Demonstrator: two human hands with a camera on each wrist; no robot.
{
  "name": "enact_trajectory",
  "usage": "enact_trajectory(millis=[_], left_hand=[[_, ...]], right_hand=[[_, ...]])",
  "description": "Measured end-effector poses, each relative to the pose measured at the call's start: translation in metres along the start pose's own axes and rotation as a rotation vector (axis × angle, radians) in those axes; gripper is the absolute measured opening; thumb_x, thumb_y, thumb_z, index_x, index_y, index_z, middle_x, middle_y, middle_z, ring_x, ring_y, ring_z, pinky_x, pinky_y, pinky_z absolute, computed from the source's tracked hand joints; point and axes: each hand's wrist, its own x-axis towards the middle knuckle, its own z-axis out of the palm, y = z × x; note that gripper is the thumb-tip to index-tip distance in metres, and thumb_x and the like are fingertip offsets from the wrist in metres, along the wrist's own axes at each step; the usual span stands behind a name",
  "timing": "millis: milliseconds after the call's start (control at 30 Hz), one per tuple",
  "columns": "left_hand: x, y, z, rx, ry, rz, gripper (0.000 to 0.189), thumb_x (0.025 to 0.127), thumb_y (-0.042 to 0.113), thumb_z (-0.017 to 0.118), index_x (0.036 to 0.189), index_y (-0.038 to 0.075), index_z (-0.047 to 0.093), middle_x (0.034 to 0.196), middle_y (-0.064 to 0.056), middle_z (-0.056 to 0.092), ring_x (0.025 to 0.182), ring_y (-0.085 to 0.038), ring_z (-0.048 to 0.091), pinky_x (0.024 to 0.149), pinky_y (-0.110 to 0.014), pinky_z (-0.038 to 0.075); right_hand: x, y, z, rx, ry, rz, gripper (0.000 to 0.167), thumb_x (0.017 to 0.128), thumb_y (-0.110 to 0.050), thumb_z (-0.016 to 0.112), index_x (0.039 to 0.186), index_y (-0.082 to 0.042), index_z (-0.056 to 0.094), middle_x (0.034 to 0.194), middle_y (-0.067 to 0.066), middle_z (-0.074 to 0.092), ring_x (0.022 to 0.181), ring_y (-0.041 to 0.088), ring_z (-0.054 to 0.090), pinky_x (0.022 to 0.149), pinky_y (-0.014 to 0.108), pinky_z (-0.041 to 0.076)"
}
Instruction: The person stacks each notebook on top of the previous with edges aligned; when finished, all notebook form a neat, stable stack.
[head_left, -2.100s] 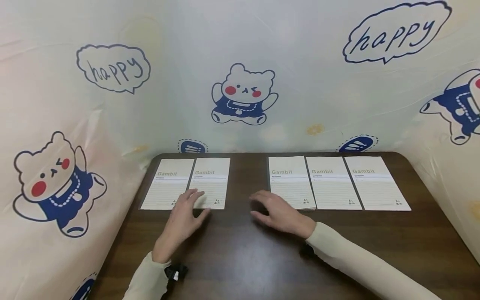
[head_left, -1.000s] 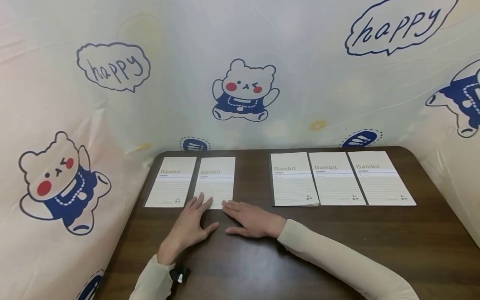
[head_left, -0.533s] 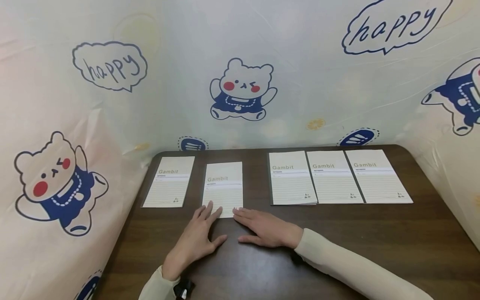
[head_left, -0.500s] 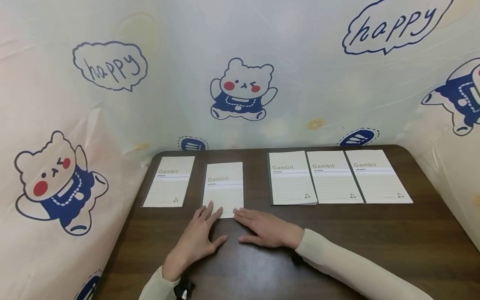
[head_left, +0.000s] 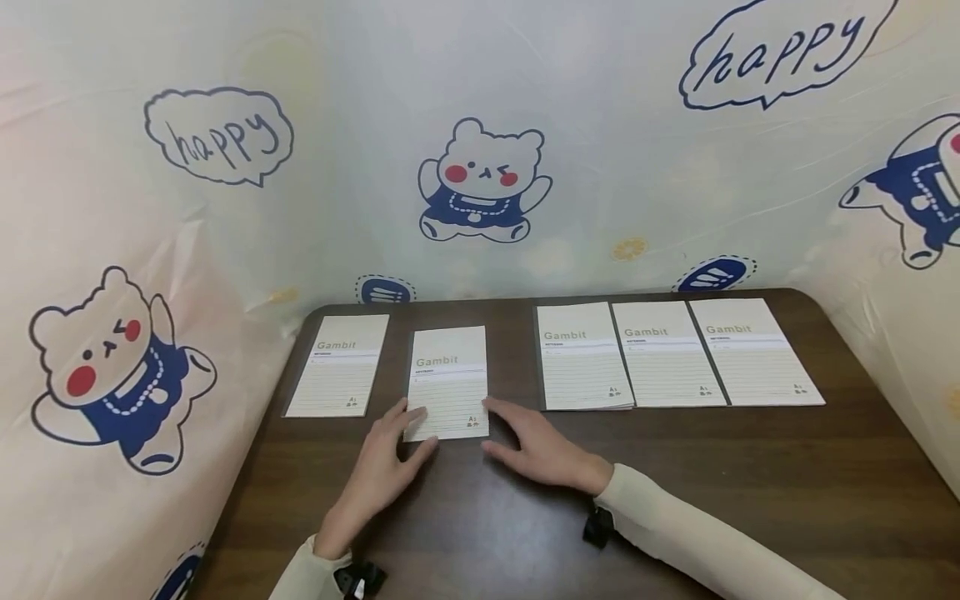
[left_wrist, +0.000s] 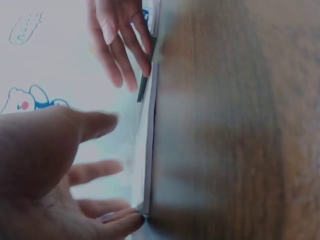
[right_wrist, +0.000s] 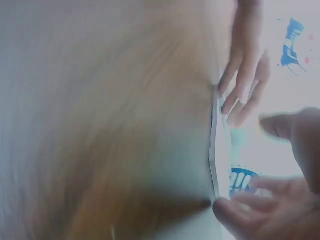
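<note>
Head view is showing a leftmost notebook [head_left: 339,368] lying on the table [head_left: 510,533], left of the near notebook [head_left: 447,375]. The left hand [head_left: 378,462], fingers relaxed and unclenched, is touching the near notebook's lower left side. The near notebook is lying on the table between both hands. The right hand [head_left: 546,448], fingers loosely extended, is touching its right edge. Three more notebooks [head_left: 669,358] are lying side by side to its right.

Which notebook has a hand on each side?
The second Gambit notebook from the left: the left hand is at its left side, the right hand at its right. It also lies nearer the viewer than the other Gambit notebooks.
</note>
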Motion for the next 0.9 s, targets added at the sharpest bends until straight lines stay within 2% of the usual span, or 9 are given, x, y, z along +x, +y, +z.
enact_trajectory(millis=[100,167,267,367,433,600,667,800,900], left_hand=[[0.002,-0.003,-0.002,-0.077,0.072,-0.075,0.054,0.097,0.032,0.076,0.141,0.003,0.063,0.153,-0.031,0.051,0.138,-0.049,0.055,0.107,-0.061,0.052],[0.003,-0.003,-0.004,-0.122,0.093,-0.127,0.055,0.098,0.032,0.074,0.142,0.002,0.061,0.149,-0.030,0.055,0.134,-0.047,0.060,0.103,-0.056,0.056],[0.005,-0.004,-0.008,-0.185,0.091,-0.189,0.058,0.100,0.032,0.072,0.147,0.002,0.056,0.148,-0.027,0.058,0.130,-0.045,0.063,0.101,-0.051,0.058],[0.007,-0.003,-0.011,-0.263,0.067,-0.259,0.059,0.102,0.034,0.069,0.150,0.005,0.053,0.149,-0.023,0.059,0.131,-0.041,0.064,0.102,-0.050,0.058],[0.009,-0.002,-0.012,-0.332,0.056,-0.311,0.059,0.102,0.034,0.069,0.152,0.007,0.052,0.150,-0.021,0.060,0.132,-0.039,0.063,0.104,-0.051,0.056],[0.013,-0.003,-0.015,-0.548,0.047,-0.437,0.057,0.102,0.028,0.069,0.153,0.010,0.050,0.150,-0.018,0.060,0.140,-0.034,0.057,0.115,-0.050,0.048],[0.013,-0.005,-0.015,-0.611,0.044,-0.470,0.058,0.102,0.025,0.069,0.154,0.010,0.049,0.151,-0.018,0.059,0.141,-0.031,0.056,0.116,-0.043,0.048],[0.011,-0.005,-0.016,-0.667,0.034,-0.493,0.059,0.102,0.020,0.069,0.156,0.009,0.047,0.151,-0.020,0.058,0.133,-0.021,0.061,0.100,-0.021,0.053],[0.010,-0.003,-0.016,-0.696,0.016,-0.497,0.058,0.102,0.015,0.067,0.156,0.007,0.047,0.150,-0.021,0.058,0.118,-0.010,0.066,0.085,-0.014,0.054]], right_hand=[[0.002,-0.003,0.002,0.186,0.118,0.136,0.055,0.103,-0.021,0.066,0.150,0.003,0.050,0.151,0.022,0.058,0.133,0.036,0.063,0.109,0.046,0.054],[0.003,-0.006,0.002,0.318,0.156,0.238,0.052,0.103,-0.017,0.065,0.148,0.004,0.052,0.147,0.022,0.061,0.129,0.037,0.066,0.107,0.044,0.056],[0.003,-0.010,0.001,0.525,0.157,0.356,0.051,0.103,-0.012,0.062,0.149,0.007,0.050,0.148,0.025,0.059,0.133,0.038,0.063,0.108,0.044,0.055],[0.004,-0.013,-0.001,0.739,0.136,0.435,0.054,0.103,-0.008,0.059,0.151,0.010,0.045,0.152,0.028,0.053,0.139,0.039,0.057,0.112,0.045,0.052],[0.005,-0.014,-0.001,0.843,0.134,0.467,0.055,0.103,-0.005,0.057,0.153,0.011,0.041,0.154,0.029,0.051,0.141,0.039,0.055,0.114,0.046,0.050],[0.006,-0.008,0.000,0.960,0.157,0.522,0.056,0.102,-0.005,0.058,0.153,0.011,0.040,0.151,0.030,0.054,0.134,0.037,0.062,0.109,0.044,0.055],[0.005,-0.005,0.000,1.007,0.160,0.552,0.056,0.102,-0.004,0.058,0.152,0.012,0.040,0.148,0.032,0.056,0.130,0.036,0.065,0.106,0.044,0.057],[0.003,-0.004,-0.003,1.066,0.153,0.607,0.053,0.102,-0.001,0.058,0.150,0.014,0.042,0.145,0.035,0.055,0.125,0.034,0.067,0.104,0.045,0.058],[0.004,-0.006,-0.005,1.067,0.145,0.636,0.051,0.100,-0.002,0.062,0.146,0.014,0.048,0.137,0.029,0.060,0.116,0.028,0.069,0.101,0.042,0.060]])
